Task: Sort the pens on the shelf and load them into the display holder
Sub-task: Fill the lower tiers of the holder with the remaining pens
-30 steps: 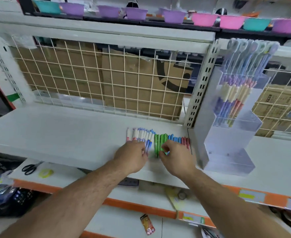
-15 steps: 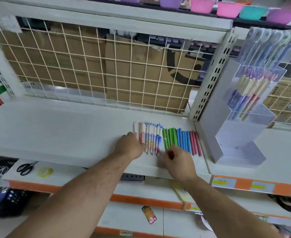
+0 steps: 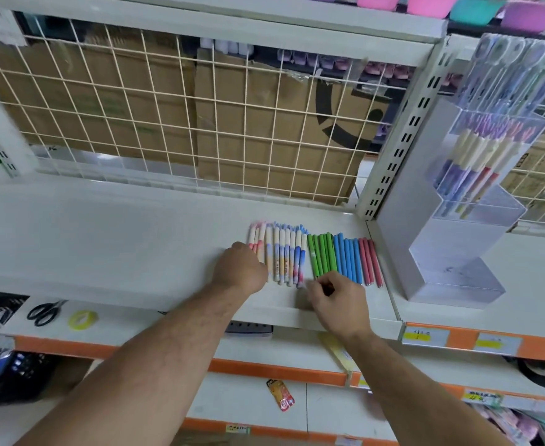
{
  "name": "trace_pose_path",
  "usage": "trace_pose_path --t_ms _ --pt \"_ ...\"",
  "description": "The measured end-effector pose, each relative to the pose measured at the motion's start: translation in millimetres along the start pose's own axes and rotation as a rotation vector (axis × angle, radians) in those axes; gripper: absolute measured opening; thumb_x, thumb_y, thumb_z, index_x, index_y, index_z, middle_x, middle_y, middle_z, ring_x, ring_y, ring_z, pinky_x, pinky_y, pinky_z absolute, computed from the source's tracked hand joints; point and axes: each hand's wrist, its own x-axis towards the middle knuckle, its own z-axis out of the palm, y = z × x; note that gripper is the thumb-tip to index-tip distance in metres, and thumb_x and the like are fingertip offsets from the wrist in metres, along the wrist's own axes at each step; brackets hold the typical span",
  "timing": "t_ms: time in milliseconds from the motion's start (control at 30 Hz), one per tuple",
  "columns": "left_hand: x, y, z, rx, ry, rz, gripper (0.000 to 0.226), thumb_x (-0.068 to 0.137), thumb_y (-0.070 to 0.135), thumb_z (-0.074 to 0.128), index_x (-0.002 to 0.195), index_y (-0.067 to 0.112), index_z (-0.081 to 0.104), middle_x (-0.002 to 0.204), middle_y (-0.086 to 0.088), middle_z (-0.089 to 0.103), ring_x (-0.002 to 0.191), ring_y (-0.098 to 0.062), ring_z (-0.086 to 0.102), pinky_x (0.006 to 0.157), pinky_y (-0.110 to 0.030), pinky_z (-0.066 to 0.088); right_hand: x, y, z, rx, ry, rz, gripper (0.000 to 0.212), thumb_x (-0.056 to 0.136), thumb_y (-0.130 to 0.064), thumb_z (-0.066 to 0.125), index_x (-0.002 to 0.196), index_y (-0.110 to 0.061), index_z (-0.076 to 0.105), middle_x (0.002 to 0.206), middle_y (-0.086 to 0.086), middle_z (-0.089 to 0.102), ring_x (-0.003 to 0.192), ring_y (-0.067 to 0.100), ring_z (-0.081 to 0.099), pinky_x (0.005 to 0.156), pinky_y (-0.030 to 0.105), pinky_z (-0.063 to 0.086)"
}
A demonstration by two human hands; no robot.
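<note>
White shelf [image 3: 103, 236] bears rowed pens [image 3: 313, 255]; left hand [image 3: 242, 268] and right hand [image 3: 338, 304] curl fingers [image 3: 319, 284] there, grasp unclear.

A row of pens lies side by side on the white shelf [image 3: 103, 239]: patterned white pens [image 3: 284, 255], then green pens [image 3: 321, 254], blue pens [image 3: 348, 257] and red pens [image 3: 371, 262]. The left hand [image 3: 243, 268], fingers curled, covers the near ends of the leftmost patterned pens. The right hand [image 3: 338, 300], also curled, sits at the near ends of the green pens; whether either hand grips a pen is hidden. The holder [image 3: 441, 252] stands just right of the red pens, with pens in its upper tiers. Scissors [image 3: 45, 312] and a tape roll [image 3: 82, 318] lie on the shelf below.
</note>
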Motion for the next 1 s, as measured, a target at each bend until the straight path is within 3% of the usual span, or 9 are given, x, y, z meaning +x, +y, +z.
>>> trace_pose_path --t_ms 100,300,433,533,633,767,900,967,1000 --pt "1 0 1 0.045 0.0 0.038 0.027 0.088 0.027 0.058 0.104 0.006 0.062 0.104 -0.009 0.068 0.091 -0.027 0.066 0.067 -0.029 0.05 1 2 1 0.018 0.005 0.007 0.016 0.094 -0.035 0.066 0.084 -0.023 0.069 0.072 -0.014 0.067 0.068 0.0 0.062 0.059 0.014 0.048" --pt "6 -1 5 0.026 0.007 0.004 0.031 0.094 0.021 0.049 0.119 0.007 0.06 0.115 -0.011 0.067 0.093 -0.026 0.063 0.068 -0.027 0.042 0 1 -1 0.051 0.012 0.018 0.013 0.092 -0.031 0.065 0.083 -0.022 0.07 0.072 -0.012 0.067 0.069 0.002 0.062 0.062 0.019 0.051" --pt "2 -2 7 0.099 -0.005 0.044 0.025 0.091 0.011 0.053 0.116 0.008 0.058 0.115 -0.01 0.063 0.099 -0.025 0.061 0.071 -0.027 0.041 -1 -1 -3 0.068 -0.012 0.034 0.014 0.092 -0.031 0.066 0.082 -0.021 0.068 0.073 -0.011 0.067 0.071 0.005 0.063 0.064 0.024 0.055" --pt "-1 2 1 0.096 -0.02 0.023 0.011 0.089 0.009 0.054 0.099 0.012 0.054 0.107 -0.009 0.065 0.092 -0.027 0.062 0.066 -0.028 0.041 0 -3 -6 0.146 -0.041 0.092 0.013 0.091 -0.027 0.067 0.078 -0.024 0.067 0.07 -0.01 0.066 0.067 0.003 0.061 0.058 0.016 0.048" --pt "-3 7 -10 -0.069 -0.036 -0.019 0.008 0.096 0.015 0.044 0.094 0.012 0.051 0.094 -0.006 0.059 0.079 -0.026 0.055 0.059 -0.029 0.038 6 -8 -14 0.289 -0.034 0.153 0.016 0.088 -0.017 0.066 0.073 -0.023 0.068 0.065 -0.012 0.067 0.06 -0.001 0.06 0.052 0.01 0.043" --pt "-26 33 -13 -0.368 -0.074 0.111 0.024 0.103 0.028 0.033 0.101 0.012 0.051 0.091 -0.007 0.06 0.071 -0.018 0.054 0.05 -0.029 0.033 17 -21 -32 0.372 -0.011 0.138 0.022 0.086 -0.015 0.066 0.065 -0.02 0.063 0.056 -0.01 0.061 0.057 0.009 0.057 0.059 0.031 0.051" --pt "-55 74 -6 -0.575 -0.165 0.229 0.026 0.103 0.032 0.039 0.097 0.01 0.053 0.094 -0.015 0.064 0.078 -0.029 0.06 0.065 -0.043 0.05 26 -39 -61 0.49 -0.008 0.111 0.022 0.081 -0.034 0.071 0.066 -0.019 0.066 0.054 -0.01 0.056 0.052 0.008 0.05 0.049 0.023 0.042" --pt "-68 90 0 -0.655 -0.225 0.27 0.025 0.104 0.034 0.04 0.094 0.018 0.056 0.085 -0.009 0.064 0.08 -0.03 0.063 0.077 -0.048 0.055 29 -41 -78 0.503 0.0 0.088 0.022 0.084 -0.037 0.074 0.074 -0.018 0.071 0.056 -0.007 0.059 0.051 0.009 0.052 0.045 0.021 0.041" --pt "-74 98 3 -0.683 -0.252 0.295 0.023 0.104 0.034 0.04 0.09 0.022 0.055 0.08 -0.004 0.063 0.076 -0.026 0.063 0.075 -0.047 0.055 30 -39 -87 0.493 0.012 0.075 0.022 0.086 -0.035 0.074 0.075 -0.017 0.071 0.055 -0.006 0.06 0.048 0.007 0.052 0.043 0.02 0.04"
